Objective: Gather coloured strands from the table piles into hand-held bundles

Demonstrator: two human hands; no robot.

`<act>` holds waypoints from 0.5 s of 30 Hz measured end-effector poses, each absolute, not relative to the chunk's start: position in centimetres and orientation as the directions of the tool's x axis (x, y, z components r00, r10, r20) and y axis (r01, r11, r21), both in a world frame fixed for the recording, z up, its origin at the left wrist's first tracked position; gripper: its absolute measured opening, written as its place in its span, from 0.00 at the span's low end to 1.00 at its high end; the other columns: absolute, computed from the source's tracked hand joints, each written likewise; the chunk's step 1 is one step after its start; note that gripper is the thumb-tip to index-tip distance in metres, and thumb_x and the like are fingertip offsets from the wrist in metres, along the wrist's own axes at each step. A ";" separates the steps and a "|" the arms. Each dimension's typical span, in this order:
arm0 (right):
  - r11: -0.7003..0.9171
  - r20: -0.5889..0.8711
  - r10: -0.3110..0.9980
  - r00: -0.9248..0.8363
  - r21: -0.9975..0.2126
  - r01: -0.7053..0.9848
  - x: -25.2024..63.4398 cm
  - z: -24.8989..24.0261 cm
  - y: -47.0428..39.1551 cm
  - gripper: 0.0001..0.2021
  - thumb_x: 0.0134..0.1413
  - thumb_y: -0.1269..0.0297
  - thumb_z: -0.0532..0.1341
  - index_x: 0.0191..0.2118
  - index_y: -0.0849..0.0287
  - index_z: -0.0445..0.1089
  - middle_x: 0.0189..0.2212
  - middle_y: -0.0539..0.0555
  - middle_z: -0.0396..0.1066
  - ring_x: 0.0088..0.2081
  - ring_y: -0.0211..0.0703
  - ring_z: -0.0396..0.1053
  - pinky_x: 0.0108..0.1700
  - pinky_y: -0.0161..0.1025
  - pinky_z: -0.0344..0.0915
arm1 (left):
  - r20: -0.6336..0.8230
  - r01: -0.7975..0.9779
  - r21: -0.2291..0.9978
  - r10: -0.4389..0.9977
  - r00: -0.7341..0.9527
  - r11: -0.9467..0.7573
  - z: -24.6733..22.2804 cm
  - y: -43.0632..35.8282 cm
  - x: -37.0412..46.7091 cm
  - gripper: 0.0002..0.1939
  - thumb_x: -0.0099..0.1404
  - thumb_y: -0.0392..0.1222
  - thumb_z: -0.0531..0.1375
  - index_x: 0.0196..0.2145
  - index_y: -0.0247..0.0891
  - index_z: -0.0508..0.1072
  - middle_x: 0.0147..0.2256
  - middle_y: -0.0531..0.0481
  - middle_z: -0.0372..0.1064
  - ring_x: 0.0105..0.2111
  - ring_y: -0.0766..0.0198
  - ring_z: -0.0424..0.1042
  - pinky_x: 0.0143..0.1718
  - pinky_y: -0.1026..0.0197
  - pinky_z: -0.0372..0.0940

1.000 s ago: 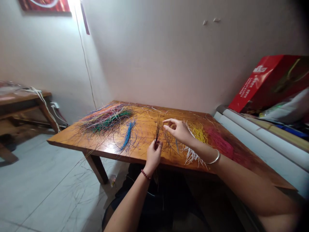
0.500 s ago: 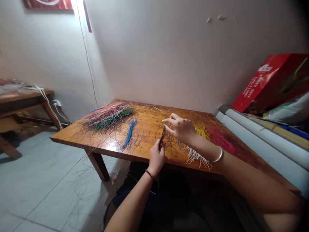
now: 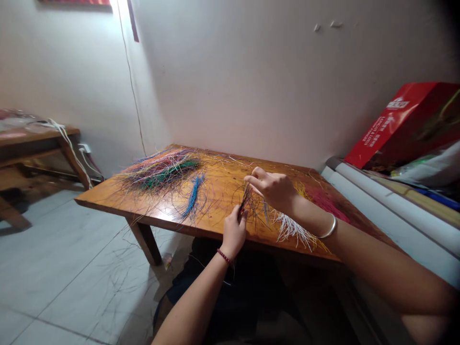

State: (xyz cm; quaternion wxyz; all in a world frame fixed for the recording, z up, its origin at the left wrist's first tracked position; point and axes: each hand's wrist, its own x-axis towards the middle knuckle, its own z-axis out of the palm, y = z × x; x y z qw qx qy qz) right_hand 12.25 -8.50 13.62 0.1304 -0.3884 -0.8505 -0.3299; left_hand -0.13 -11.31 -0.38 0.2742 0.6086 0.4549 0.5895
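My left hand (image 3: 234, 231) is closed around a bundle of dark thin strands (image 3: 245, 199), which points up and away from me. Just above it, my right hand (image 3: 273, 187) pinches at the upper end of the bundle with thumb and forefinger; the single strands between its fingertips are too fine to make out. Loose dark strands curl on the wooden table (image 3: 215, 220) around both hands. To the left lies a blue bundle of strands (image 3: 194, 195). Beneath my right forearm spread white strands (image 3: 293, 230), partly covered by the arm.
A large pile of mixed coloured strands (image 3: 161, 172) covers the table's left end. Pink strands (image 3: 328, 203) and yellow strands (image 3: 302, 189) lie at the right. Long white rolls (image 3: 395, 211) and a red box (image 3: 388, 122) stand beyond the right edge. A wall (image 3: 230, 86) rises behind.
My right hand's fingers have closed from a more spread pose into a pinch at the bundle's top. The left hand keeps its hold. The view has shifted slightly.
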 end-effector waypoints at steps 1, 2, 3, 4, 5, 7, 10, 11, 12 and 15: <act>0.491 0.462 0.569 -0.680 0.472 0.732 12.3 13.7 -8.5 0.15 0.58 0.72 0.48 0.44 0.50 0.66 0.41 0.53 0.66 0.29 0.37 0.63 0.26 0.38 0.48 | 0.471 0.237 0.867 0.876 -0.105 -0.438 -0.4 -11.3 -0.1 0.13 0.63 0.48 0.50 0.32 0.37 0.67 0.23 0.51 0.64 0.22 0.66 0.61 0.25 0.64 0.52; 0.502 0.447 0.563 -0.695 0.483 0.718 12.3 13.7 -8.5 0.14 0.58 0.72 0.48 0.43 0.51 0.67 0.41 0.53 0.66 0.29 0.37 0.63 0.26 0.38 0.48 | 0.472 0.241 0.866 0.875 -0.103 -0.439 -0.5 -11.3 -0.2 0.13 0.64 0.48 0.49 0.32 0.37 0.67 0.23 0.51 0.64 0.22 0.66 0.61 0.25 0.64 0.51; 0.508 0.436 0.559 -0.705 0.491 0.708 12.3 13.7 -8.5 0.14 0.58 0.72 0.48 0.42 0.52 0.68 0.39 0.53 0.66 0.28 0.38 0.63 0.26 0.38 0.48 | 0.472 0.243 0.865 0.875 -0.102 -0.438 -0.5 -11.2 -0.2 0.13 0.64 0.48 0.49 0.32 0.37 0.67 0.23 0.51 0.64 0.22 0.66 0.61 0.25 0.64 0.51; 0.508 0.431 0.559 -0.709 0.498 0.703 12.3 13.7 -8.5 0.13 0.57 0.72 0.48 0.39 0.53 0.69 0.38 0.54 0.67 0.28 0.38 0.62 0.26 0.38 0.47 | 0.473 0.246 0.865 0.875 -0.103 -0.438 -0.6 -11.2 -0.2 0.13 0.64 0.48 0.49 0.32 0.37 0.67 0.23 0.51 0.64 0.22 0.66 0.61 0.25 0.64 0.51; 0.501 0.431 0.562 -0.706 0.501 0.706 12.3 13.7 -8.4 0.13 0.57 0.72 0.49 0.37 0.55 0.69 0.37 0.54 0.67 0.28 0.38 0.62 0.25 0.38 0.47 | 0.473 0.249 0.864 0.875 -0.103 -0.438 -0.6 -11.2 -0.2 0.13 0.64 0.48 0.49 0.32 0.37 0.67 0.23 0.51 0.64 0.22 0.66 0.61 0.25 0.64 0.51; 0.475 0.440 0.579 -0.686 0.502 0.723 12.3 13.6 -8.2 0.12 0.57 0.72 0.49 0.35 0.57 0.70 0.36 0.55 0.67 0.27 0.38 0.62 0.25 0.39 0.45 | 0.475 0.256 0.861 0.874 -0.098 -0.439 -0.7 -11.2 -0.2 0.13 0.64 0.48 0.49 0.32 0.37 0.67 0.23 0.51 0.64 0.22 0.66 0.61 0.25 0.64 0.51; 0.437 0.452 0.612 -0.649 0.490 0.754 12.0 13.5 -8.0 0.13 0.58 0.68 0.49 0.34 0.57 0.70 0.37 0.56 0.67 0.26 0.37 0.62 0.24 0.38 0.44 | 0.475 0.266 0.858 0.876 -0.088 -0.439 -0.6 -11.2 -0.2 0.14 0.64 0.48 0.49 0.32 0.37 0.67 0.23 0.51 0.64 0.22 0.66 0.61 0.25 0.64 0.52; 0.428 0.453 0.624 -0.637 0.483 0.764 12.0 13.5 -8.0 0.13 0.59 0.65 0.48 0.35 0.57 0.71 0.37 0.56 0.67 0.26 0.37 0.62 0.24 0.37 0.43 | 0.474 0.265 0.859 0.876 -0.087 -0.438 -0.6 -11.2 -0.2 0.14 0.64 0.48 0.49 0.33 0.37 0.67 0.24 0.51 0.65 0.23 0.66 0.62 0.26 0.64 0.52; 0.420 0.452 0.636 -0.625 0.477 0.772 11.9 13.4 -8.0 0.14 0.59 0.63 0.48 0.35 0.57 0.71 0.38 0.56 0.66 0.26 0.37 0.63 0.24 0.36 0.43 | 0.472 0.265 0.860 0.877 -0.089 -0.436 -0.6 -11.2 -0.2 0.14 0.64 0.49 0.49 0.33 0.37 0.68 0.24 0.50 0.65 0.23 0.66 0.62 0.26 0.65 0.52; 0.402 0.428 0.676 -0.599 0.467 0.788 11.8 13.5 -8.1 0.17 0.60 0.58 0.47 0.36 0.57 0.71 0.39 0.56 0.66 0.26 0.36 0.62 0.24 0.35 0.43 | 0.464 0.264 0.864 0.881 -0.091 -0.428 -0.6 -11.2 -0.2 0.14 0.64 0.49 0.49 0.34 0.36 0.68 0.25 0.50 0.66 0.23 0.66 0.62 0.26 0.65 0.52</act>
